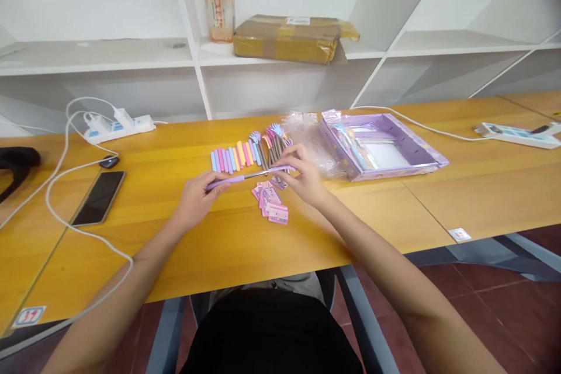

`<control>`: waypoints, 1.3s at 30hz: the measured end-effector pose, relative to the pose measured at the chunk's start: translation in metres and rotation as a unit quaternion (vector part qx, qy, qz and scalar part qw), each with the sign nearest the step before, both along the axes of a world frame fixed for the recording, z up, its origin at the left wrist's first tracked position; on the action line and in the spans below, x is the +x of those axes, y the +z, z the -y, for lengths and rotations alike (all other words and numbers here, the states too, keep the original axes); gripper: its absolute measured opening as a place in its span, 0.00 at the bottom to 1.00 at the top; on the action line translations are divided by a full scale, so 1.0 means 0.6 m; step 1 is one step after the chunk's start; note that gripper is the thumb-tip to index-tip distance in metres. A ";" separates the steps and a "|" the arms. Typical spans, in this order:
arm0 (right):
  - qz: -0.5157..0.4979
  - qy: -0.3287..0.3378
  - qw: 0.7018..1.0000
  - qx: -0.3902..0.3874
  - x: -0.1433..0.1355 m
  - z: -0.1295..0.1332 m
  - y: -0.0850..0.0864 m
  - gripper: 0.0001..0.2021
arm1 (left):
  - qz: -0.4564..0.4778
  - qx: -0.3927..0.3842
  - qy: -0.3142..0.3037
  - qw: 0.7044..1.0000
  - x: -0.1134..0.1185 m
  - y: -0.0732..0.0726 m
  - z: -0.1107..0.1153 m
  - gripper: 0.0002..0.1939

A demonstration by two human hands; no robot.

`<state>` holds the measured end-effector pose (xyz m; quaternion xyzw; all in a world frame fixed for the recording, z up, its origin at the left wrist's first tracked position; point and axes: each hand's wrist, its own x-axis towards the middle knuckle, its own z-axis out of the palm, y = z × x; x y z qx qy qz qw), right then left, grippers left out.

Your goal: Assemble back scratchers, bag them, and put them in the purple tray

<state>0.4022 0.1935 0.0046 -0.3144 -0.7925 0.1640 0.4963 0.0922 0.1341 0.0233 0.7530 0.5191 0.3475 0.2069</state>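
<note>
Between my two hands is a purple back scratcher [256, 174] with a thin metal rod in its middle. My left hand [196, 200] is closed around its purple handle. The fingers of my right hand [303, 178] pinch its other purple end and partly cover it. Just beyond lies a row of pink, blue, yellow and purple handles [232, 157]. Beside that row are several metal rods with coloured hand-shaped heads [275, 131], partly hidden by my right hand. Several pink printed cards [269, 201] lie overlapping on the table below the back scratcher.
A purple box [394, 169] holding bagged items stands at right, next to clear plastic bags [309, 140]. A phone [100, 197], white cables and a power strip [119, 130] are at left. Another power strip [519, 134] lies far right. A bottle [220, 11] and taped carton [284, 38] occupy the shelf.
</note>
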 end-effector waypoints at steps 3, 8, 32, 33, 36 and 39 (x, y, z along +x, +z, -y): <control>0.133 -0.037 0.984 0.110 0.026 0.019 0.016 0.07 | -0.060 0.004 -0.022 0.998 -0.012 0.011 0.008 0.15; 0.231 -0.059 0.951 0.198 0.026 0.066 0.004 0.08 | -0.150 0.080 -0.061 0.984 -0.024 0.006 0.038 0.18; 0.289 -0.074 0.923 0.241 -0.029 0.154 -0.009 0.09 | -0.428 0.071 -0.015 0.901 0.101 0.005 0.107 0.04; 0.289 -0.080 0.922 0.244 -0.031 0.154 -0.010 0.09 | -0.422 0.070 -0.015 0.904 0.103 0.004 0.107 0.04; 0.293 -0.089 0.919 0.249 -0.037 0.155 -0.014 0.10 | -0.414 0.070 -0.010 0.907 0.106 -0.002 0.106 0.03; 0.303 -0.088 0.913 0.259 -0.037 0.156 -0.016 0.10 | -0.423 0.065 -0.004 0.904 0.103 -0.011 0.101 0.05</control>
